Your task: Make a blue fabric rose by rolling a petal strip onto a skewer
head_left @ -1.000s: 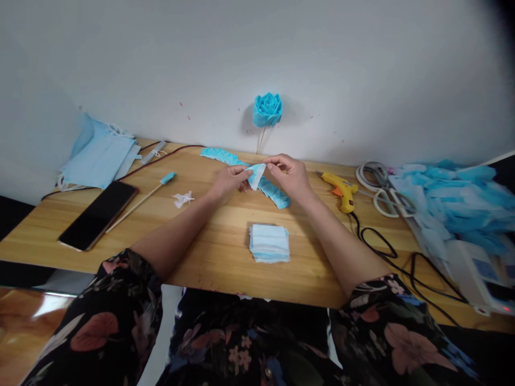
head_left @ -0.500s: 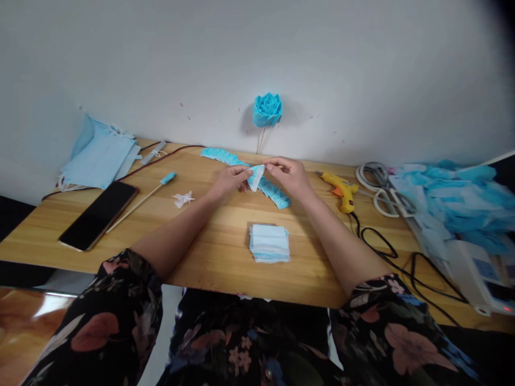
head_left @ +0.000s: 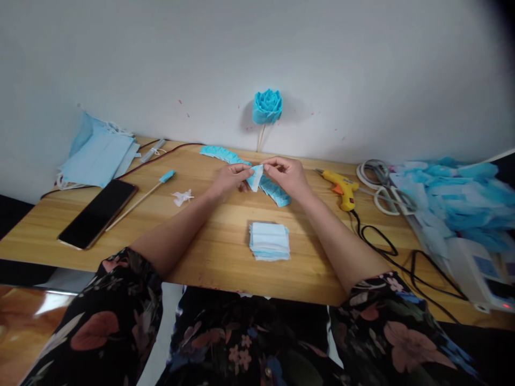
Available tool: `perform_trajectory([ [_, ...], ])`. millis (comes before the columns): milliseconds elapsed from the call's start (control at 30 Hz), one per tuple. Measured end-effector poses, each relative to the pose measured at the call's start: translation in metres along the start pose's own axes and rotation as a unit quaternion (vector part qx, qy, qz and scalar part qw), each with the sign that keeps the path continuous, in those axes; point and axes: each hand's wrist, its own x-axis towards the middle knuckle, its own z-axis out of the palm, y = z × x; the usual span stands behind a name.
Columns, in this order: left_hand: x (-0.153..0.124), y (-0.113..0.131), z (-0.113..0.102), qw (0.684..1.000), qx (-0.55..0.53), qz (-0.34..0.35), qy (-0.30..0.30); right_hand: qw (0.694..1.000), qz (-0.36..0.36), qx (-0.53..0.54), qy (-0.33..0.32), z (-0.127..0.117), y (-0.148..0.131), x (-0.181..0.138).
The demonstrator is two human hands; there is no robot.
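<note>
Between my two hands is a folded piece of blue and white mask fabric (head_left: 256, 179). My left hand (head_left: 232, 179) pinches its left side, and the fingertips of my right hand (head_left: 286, 174) are closed on its top corner. Behind and beneath the hands runs a row of overlapping folded blue pieces (head_left: 222, 154), partly hidden by my fingers. Nearer to me lies a stack of cut fabric squares (head_left: 269, 241). A blue fabric flower (head_left: 267, 107) on a thin stick leans against the wall past my hands.
On the left are face masks (head_left: 98, 155), a phone (head_left: 98, 214), a blue-tipped stick (head_left: 139, 202) and a white scrap (head_left: 183, 198). To the right lie a yellow glue gun (head_left: 341, 187) with a trailing cord, scissors (head_left: 392, 201), a tape roll (head_left: 372, 174) and heaped blue scraps (head_left: 462, 198).
Both hands stay almost in place on the fabric piece. My right fingertips have shifted very slightly left along its top corner. The whole view has moved a little.
</note>
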Motion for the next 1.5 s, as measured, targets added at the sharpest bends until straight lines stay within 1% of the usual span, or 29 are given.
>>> perform_trajectory([
  [133,0.000,0.001,0.001,1.000,0.002,0.000,0.001,1.000,-0.015,-0.008,-0.002,0.000,-0.002,-0.001],
  [233,-0.001,0.004,0.003,1.000,-0.002,-0.002,0.004,0.999,-0.046,-0.026,0.000,-0.001,-0.003,-0.001],
  [333,-0.002,0.006,0.004,1.000,-0.003,-0.004,0.013,0.993,-0.094,-0.064,0.000,-0.001,-0.002,-0.001],
  [467,-0.002,0.007,0.005,1.000,-0.011,-0.002,0.022,0.978,-0.166,-0.125,-0.012,-0.002,0.001,0.001],
  [567,-0.002,0.007,0.004,1.000,-0.016,0.001,0.021,0.966,-0.213,-0.142,-0.012,-0.002,0.003,0.001],
  [633,-0.002,0.007,0.004,1.000,-0.018,-0.002,0.025,0.962,-0.230,-0.149,-0.007,-0.003,0.004,0.001],
  [867,-0.001,0.007,0.005,0.999,-0.027,-0.002,0.027,0.956,-0.231,-0.178,-0.011,-0.002,0.007,0.001],
  [1067,0.000,0.007,0.005,0.999,-0.041,0.002,0.027,0.950,-0.257,-0.177,-0.015,-0.001,0.011,0.001],
  [1233,-0.001,0.007,0.004,0.999,-0.044,0.007,0.022,0.953,-0.245,-0.177,-0.032,-0.002,0.010,-0.001],
  [1500,0.000,0.005,0.001,0.999,-0.045,0.012,0.017,0.966,-0.220,-0.136,-0.032,0.000,0.008,0.000],
])
